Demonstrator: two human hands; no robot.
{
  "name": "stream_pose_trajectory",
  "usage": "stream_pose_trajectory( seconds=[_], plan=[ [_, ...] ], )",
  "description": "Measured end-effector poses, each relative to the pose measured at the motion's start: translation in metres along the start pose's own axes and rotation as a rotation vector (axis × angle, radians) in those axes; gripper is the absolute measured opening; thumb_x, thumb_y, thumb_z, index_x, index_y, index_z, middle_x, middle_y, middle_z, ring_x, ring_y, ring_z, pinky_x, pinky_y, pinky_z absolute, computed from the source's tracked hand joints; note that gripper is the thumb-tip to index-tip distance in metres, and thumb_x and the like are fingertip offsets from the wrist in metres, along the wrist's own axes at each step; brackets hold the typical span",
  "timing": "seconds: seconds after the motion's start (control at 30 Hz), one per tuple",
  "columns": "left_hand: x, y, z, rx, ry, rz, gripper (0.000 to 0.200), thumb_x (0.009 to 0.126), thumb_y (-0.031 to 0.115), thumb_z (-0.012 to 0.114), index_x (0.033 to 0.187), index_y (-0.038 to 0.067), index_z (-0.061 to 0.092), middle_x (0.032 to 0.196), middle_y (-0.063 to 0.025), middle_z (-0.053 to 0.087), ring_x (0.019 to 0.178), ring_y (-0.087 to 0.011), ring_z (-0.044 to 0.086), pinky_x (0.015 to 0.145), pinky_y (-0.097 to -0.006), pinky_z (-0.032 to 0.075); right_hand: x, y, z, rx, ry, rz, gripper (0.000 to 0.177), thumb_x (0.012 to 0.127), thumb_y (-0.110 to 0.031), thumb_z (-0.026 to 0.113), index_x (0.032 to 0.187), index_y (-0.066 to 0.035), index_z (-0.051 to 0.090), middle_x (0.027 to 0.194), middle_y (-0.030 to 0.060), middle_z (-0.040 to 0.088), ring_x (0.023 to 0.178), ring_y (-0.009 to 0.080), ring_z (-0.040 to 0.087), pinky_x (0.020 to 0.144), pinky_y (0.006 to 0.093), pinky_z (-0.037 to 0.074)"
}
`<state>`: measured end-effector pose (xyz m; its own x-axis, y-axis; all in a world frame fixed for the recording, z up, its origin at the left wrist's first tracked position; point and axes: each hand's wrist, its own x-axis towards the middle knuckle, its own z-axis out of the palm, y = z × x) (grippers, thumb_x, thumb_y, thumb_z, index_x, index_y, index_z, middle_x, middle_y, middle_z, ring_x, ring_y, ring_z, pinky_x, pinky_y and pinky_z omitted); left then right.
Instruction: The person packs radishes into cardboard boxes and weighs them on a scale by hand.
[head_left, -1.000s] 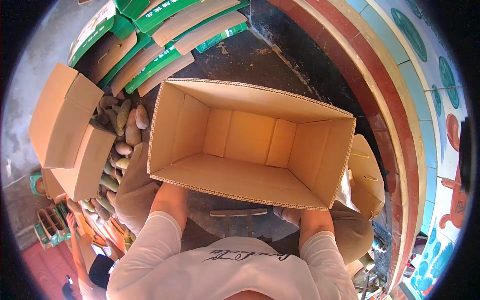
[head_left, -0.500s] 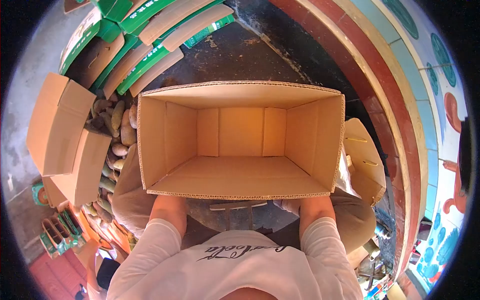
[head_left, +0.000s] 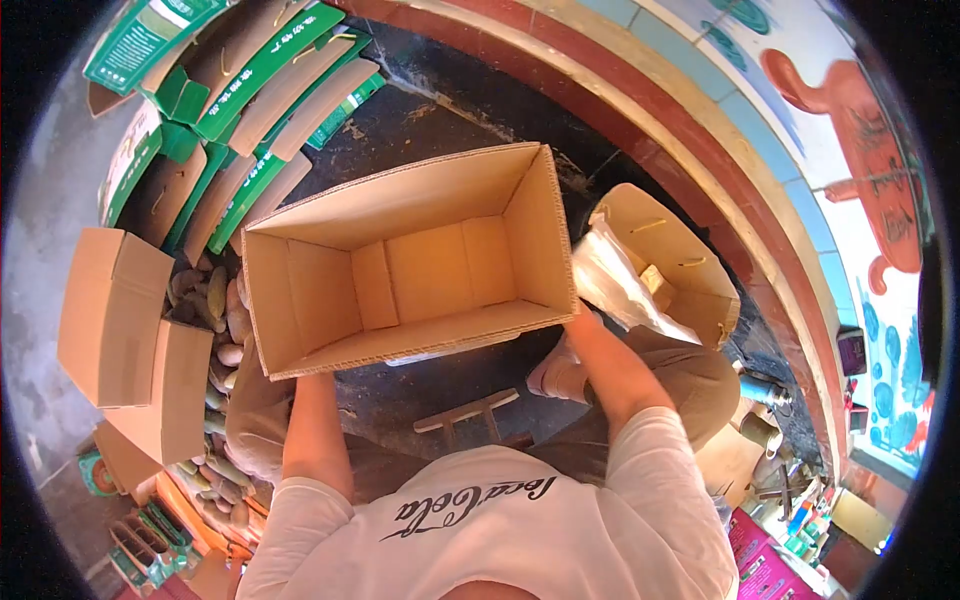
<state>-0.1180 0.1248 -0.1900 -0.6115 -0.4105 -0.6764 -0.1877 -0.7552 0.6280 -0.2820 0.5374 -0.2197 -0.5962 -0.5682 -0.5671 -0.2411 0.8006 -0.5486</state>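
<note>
An open, empty cardboard box [head_left: 430, 270] is in front of me, tilted so that I look down into it. Both forearms reach to its near side. My left hand [head_left: 580, 318] is at the box's lower right corner, its fingers hidden behind the cardboard. My right hand [head_left: 315, 382] is under the lower left part of the box, and its fingers are out of sight too. Right of the box stands another open carton [head_left: 690, 250] with white lining [head_left: 625, 285] hanging out of it.
Green printed cartons [head_left: 240, 110] are stacked at the upper left. Brown boxes [head_left: 115, 320] stand at the left beside a heap of long tubers [head_left: 215, 295]. A small stool [head_left: 466, 411] is between my legs. A red-edged wall curves along the right.
The box has moved left, away from the lined carton, and turned so its right side is higher. Both arms have moved with it, and the view has turned.
</note>
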Motion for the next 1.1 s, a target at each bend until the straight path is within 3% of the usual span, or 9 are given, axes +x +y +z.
stream_pose_trajectory(
  seconds=[0.1, 0.2, 0.23, 0.33, 0.47, 0.6, 0.63, 0.77, 1.1],
  plan=[
    [-0.018, 0.034, 0.031, -0.089, -0.251, 0.105, 0.07, 0.092, 0.06, 0.028, 0.137, 0.007, 0.037, 0.139, -0.0122, 0.042, 0.126, -0.0294, 0.039, 0.104, -0.0447, 0.031, -0.035, -0.01, -0.063, -0.229, -0.113, -0.308, 0.041, 0.092, -0.037, 0.049, 0.106, -0.001, 0.062, 0.102, 0.0156, 0.065, 0.099, 0.0274, 0.061, 0.083, 0.0388, 0.047],
    [-0.046, 0.064, 0.056, -0.141, -0.573, 0.198, 0.07, 0.092, 0.06, 0.028, 0.137, 0.007, 0.037, 0.139, -0.0122, 0.042, 0.126, -0.0293, 0.039, 0.104, -0.0445, 0.031, -0.088, 0.004, -0.148, 0.099, -0.359, -0.158, 0.039, 0.09, -0.037, 0.053, 0.106, -0.003, 0.063, 0.105, 0.0128, 0.065, 0.1, 0.0234, 0.059, 0.086, 0.0361, 0.046],
    [-0.058, 0.072, 0.063, -0.136, -0.623, 0.214, 0.07, 0.092, 0.06, 0.028, 0.137, 0.007, 0.037, 0.139, -0.0122, 0.042, 0.126, -0.0292, 0.04, 0.104, -0.0445, 0.032, -0.12, 0.005, -0.178, 0.097, -0.254, -0.113, 0.037, 0.09, -0.035, 0.055, 0.106, -0.003, 0.064, 0.104, 0.0102, 0.065, 0.096, 0.02, 0.059, 0.087, 0.0341, 0.045],
    [-0.103, 0.1, 0.077, -0.072, -0.1, 0.134, 0.071, 0.092, 0.06, 0.027, 0.138, 0.007, 0.036, 0.139, -0.0123, 0.042, 0.126, -0.0286, 0.04, 0.104, -0.0435, 0.033, -0.186, 0.07, -0.225, 0.195, -0.041, 0.076, 0.029, 0.086, -0.024, 0.062, 0.107, -0.004, 0.063, 0.101, 0.0068, 0.065, 0.093, 0.0149, 0.058, 0.082, 0.0322, 0.047],
    [-0.148, 0.117, 0.096, 0.244, -0.202, 0.348, 0.082, 0.091, 0.063, 0.027, 0.138, -0.004, 0.03, 0.143, -0.014, 0.036, 0.129, -0.0273, 0.037, 0.107, -0.0379, 0.028, -0.231, 0.172, -0.17, 0.154, 0.208, 0.239, 0.028, 0.083, -0.018, 0.064, 0.108, -0.004, 0.064, 0.096, 0.0075, 0.066, 0.092, 0.0163, 0.061, 0.081, 0.0322, 0.049],
    [-0.163, 0.106, 0.107, 0.451, -0.144, 0.317, 0.065, 0.092, 0.046, 0.047, 0.138, 0.002, 0.034, 0.138, -0.0131, 0.041, 0.128, -0.0227, 0.038, 0.105, -0.033, 0.028, -0.216, 0.229, -0.076, 0.119, 0.317, 0.299, 0.027, 0.08, -0.02, 0.065, 0.101, -0.005, 0.063, 0.092, 0.0117, 0.067, 0.091, 0.0228, 0.063, 0.078, 0.0372, 0.05],
    [-0.155, 0.101, 0.105, 0.529, 0.034, 0.371, 0.051, 0.09, 0.03, 0.055, 0.132, 0.003, 0.043, 0.129, -0.012, 0.05, 0.12, -0.0198, 0.046, 0.097, -0.0316, 0.036, -0.21, 0.231, -0.062, -0.022, 0.329, 0.378, 0.027, 0.079, -0.021, 0.066, 0.1, -0.005, 0.063, 0.092, 0.0124, 0.067, 0.091, 0.024, 0.063, 0.077, 0.0381, 0.05],
    [-0.139, 0.099, 0.098, 0.67, -0.037, 0.383, 0.038, 0.092, 0.01, 0.045, 0.129, 0.001, 0.044, 0.121, -0.0134, 0.055, 0.108, -0.0221, 0.055, 0.085, -0.0326, 0.047, -0.192, 0.203, -0.062, -0.423, 0.53, 0.518, 0.028, 0.076, -0.025, 0.068, 0.095, -0.006, 0.062, 0.09, 0.0154, 0.066, 0.088, 0.0286, 0.064, 0.073, 0.0419, 0.05],
    [-0.137, 0.1, 0.095, 0.706, 0.013, 0.383, 0.038, 0.094, 0.01, 0.039, 0.13, 0.002, 0.043, 0.12, -0.0112, 0.056, 0.106, -0.0227, 0.056, 0.081, -0.0354, 0.048, -0.151, 0.124, -0.086, -0.339, 0.801, 0.148, 0.018, 0.078, -0.019, 0.057, 0.094, -0.016, 0.065, 0.09, 0.0127, 0.066, 0.085, 0.0316, 0.063, 0.071, 0.0423, 0.05]
  ],
)
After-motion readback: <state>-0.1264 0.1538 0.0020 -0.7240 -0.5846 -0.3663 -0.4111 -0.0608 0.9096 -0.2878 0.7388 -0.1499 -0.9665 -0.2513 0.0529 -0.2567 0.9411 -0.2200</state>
